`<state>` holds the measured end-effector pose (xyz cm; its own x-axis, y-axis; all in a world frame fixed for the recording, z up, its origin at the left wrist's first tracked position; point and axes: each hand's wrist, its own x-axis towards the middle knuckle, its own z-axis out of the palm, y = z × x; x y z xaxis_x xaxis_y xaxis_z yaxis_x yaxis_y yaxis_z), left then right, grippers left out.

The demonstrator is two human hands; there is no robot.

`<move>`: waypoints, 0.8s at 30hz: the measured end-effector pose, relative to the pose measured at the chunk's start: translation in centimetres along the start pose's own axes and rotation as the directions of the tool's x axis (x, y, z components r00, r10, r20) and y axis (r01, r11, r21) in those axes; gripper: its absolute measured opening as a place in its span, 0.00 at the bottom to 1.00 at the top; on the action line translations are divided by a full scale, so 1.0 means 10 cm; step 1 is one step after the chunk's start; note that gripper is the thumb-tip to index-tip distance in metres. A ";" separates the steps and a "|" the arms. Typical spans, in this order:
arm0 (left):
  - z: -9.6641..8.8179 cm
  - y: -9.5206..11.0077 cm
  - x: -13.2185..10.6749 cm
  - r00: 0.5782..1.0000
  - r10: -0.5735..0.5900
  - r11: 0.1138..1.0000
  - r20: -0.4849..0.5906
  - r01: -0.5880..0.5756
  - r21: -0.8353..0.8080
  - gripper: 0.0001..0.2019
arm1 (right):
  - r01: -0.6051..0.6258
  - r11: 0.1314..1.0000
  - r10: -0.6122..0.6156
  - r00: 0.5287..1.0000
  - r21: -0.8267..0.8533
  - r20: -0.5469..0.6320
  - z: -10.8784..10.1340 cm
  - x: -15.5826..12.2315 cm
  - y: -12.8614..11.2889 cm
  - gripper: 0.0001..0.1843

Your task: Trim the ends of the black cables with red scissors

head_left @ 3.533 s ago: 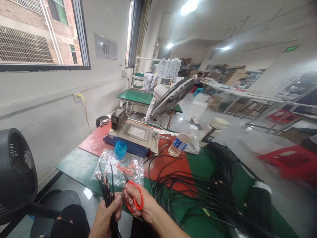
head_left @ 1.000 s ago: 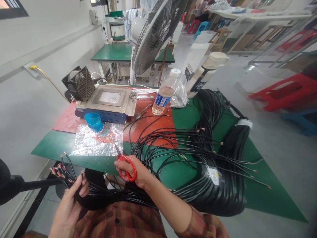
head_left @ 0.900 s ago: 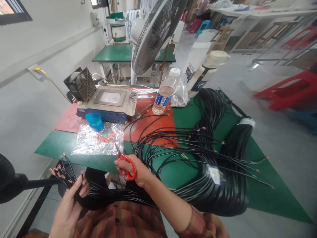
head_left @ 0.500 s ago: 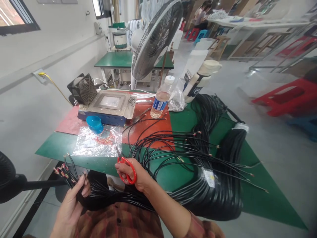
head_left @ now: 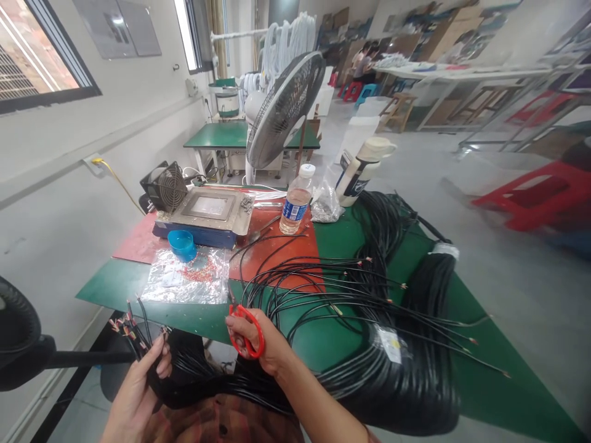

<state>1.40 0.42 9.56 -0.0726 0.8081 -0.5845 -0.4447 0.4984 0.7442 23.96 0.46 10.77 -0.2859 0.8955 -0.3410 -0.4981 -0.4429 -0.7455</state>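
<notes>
My left hand (head_left: 145, 378) is closed round the end of a bundle of black cables (head_left: 198, 375), whose stripped tips (head_left: 127, 329) with red and pale wires fan out beyond the fingers. The bundle runs across my lap to the right. In my right hand (head_left: 258, 341) is a pair of red-handled scissors (head_left: 257, 332), its fingers wrapped through the loops. The dark blades point up and away over the table's front edge, apart from the cables in my left hand. Loose black cables (head_left: 295, 277) with stripped ends spread over the green tabletop (head_left: 318, 344) to the right.
Red scraps lie on a clear plastic bag (head_left: 157, 286) beside a blue cup (head_left: 181, 246). Behind are a metal-topped heating unit (head_left: 207, 212), a small fan (head_left: 166, 187) and a water bottle (head_left: 296, 203). Large black cable coils (head_left: 425, 320) fill the right side. A standing fan (head_left: 286, 111) rises behind.
The whole view has shifted, so the table and both hands sit lower in the picture. My right hand keeps the scissors and my left keeps the cable bundle.
</notes>
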 end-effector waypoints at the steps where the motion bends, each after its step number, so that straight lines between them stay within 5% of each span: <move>1: -0.02 0.00 0.00 1.000 0.000 1.000 0.000 0.000 -0.006 0.09 | -0.004 1.000 0.004 1.000 -0.003 -0.004 0.01 -0.01 0.00 0.23; 7: -0.08 -0.03 0.05 1.000 0.000 1.000 0.012 0.001 -0.010 0.09 | 0.009 0.999 -0.010 0.999 -0.047 -0.031 0.02 -0.03 -0.02 0.23; 17: 0.25 0.07 -0.22 0.999 0.044 0.999 0.020 -0.044 0.013 0.12 | 0.102 0.951 -0.104 0.995 -0.292 0.009 0.24 0.18 0.05 0.24; 24: 0.26 0.05 -0.16 0.964 0.161 0.958 0.212 -0.204 0.203 0.11 | 0.058 0.970 -0.042 0.997 -0.235 0.071 0.56 0.41 0.02 0.23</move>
<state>3.65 0.21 11.68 0.0474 0.9256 -0.3756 -0.2301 0.3760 0.8976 18.07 3.75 12.44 -0.3219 0.9081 -0.2677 -0.3075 -0.3677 -0.8776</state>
